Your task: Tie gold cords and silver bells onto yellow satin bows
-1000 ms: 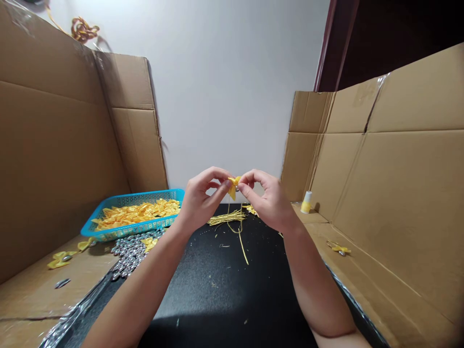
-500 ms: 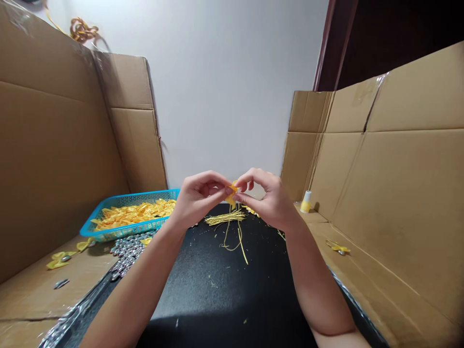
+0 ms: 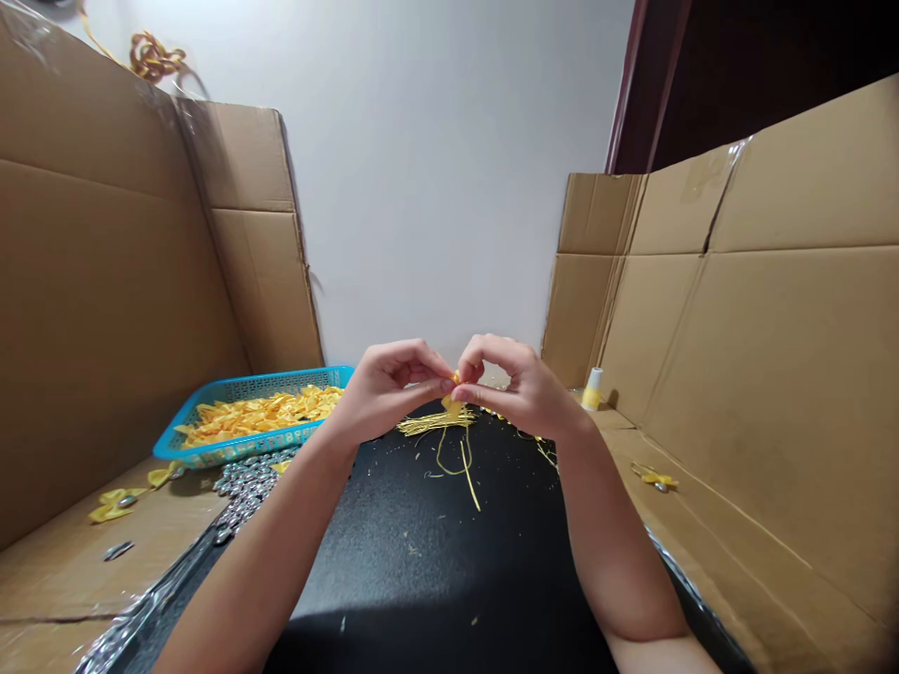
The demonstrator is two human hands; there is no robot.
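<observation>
Between the fingertips of my left hand (image 3: 393, 386) and my right hand (image 3: 511, 382) is a small yellow ribbon bow (image 3: 453, 404), mostly covered by the fingers. Both hands are closed in a pinch on it, thumbs against index fingers. A thin yellow cord (image 3: 441, 457) loops below the bow toward the black tabletop. Just under the hands lies a bundle of cut yellow cords (image 3: 421, 424), with one loose strand (image 3: 470, 477) in front of it.
At left a blue basket (image 3: 169, 440) holds many yellow ribbon pieces. Beside it lie silvery beads (image 3: 245, 487). Ribbon bows (image 3: 116, 504) rest on cardboard at left, another bow (image 3: 655, 476) at right. A small white-and-yellow bottle (image 3: 594, 388) stands by the right cardboard wall (image 3: 765, 374).
Both hands have dropped slightly and drawn closer together around the bow, covering more of it. The hanging cord has come down with them.
</observation>
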